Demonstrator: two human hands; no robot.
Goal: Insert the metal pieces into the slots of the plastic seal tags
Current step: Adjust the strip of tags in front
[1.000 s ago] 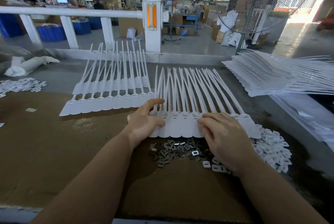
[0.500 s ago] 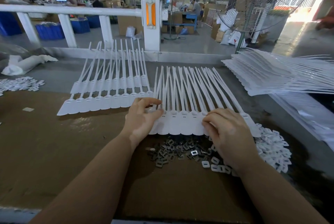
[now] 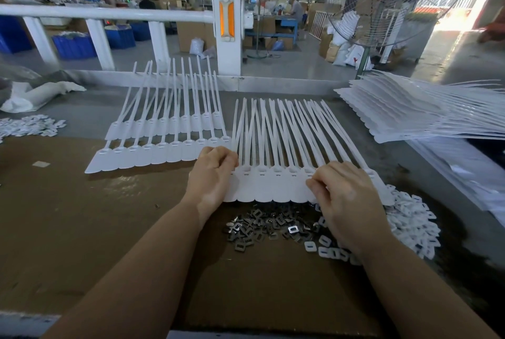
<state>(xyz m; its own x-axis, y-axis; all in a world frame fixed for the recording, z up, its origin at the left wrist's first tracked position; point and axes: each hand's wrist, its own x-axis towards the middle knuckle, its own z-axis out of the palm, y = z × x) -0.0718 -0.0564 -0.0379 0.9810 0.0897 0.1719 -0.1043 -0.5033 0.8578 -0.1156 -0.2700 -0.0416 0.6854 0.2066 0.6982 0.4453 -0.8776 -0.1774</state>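
Note:
A joined row of white plastic seal tags (image 3: 276, 188) lies flat on the brown cardboard, straps fanning away from me. My left hand (image 3: 211, 174) sits on the row's left end with fingers curled over the tag heads. My right hand (image 3: 347, 196) rests on the right end, its fingertips curled down onto a tag. Just in front of the row lies a heap of small metal pieces (image 3: 259, 226). Whether either hand holds a metal piece is hidden.
Two more rows of seal tags (image 3: 161, 147) lie to the left. A pile of small white plastic caps (image 3: 412, 218) spreads at the right, a stack of tag sheets (image 3: 410, 109) beyond it. More caps (image 3: 30, 125) lie far left. A white railing (image 3: 109, 13) borders the table's far side.
My left hand's fingers curled in and its thumb tucked, staying at the row's left end. My right hand shifted slightly right along the tags.

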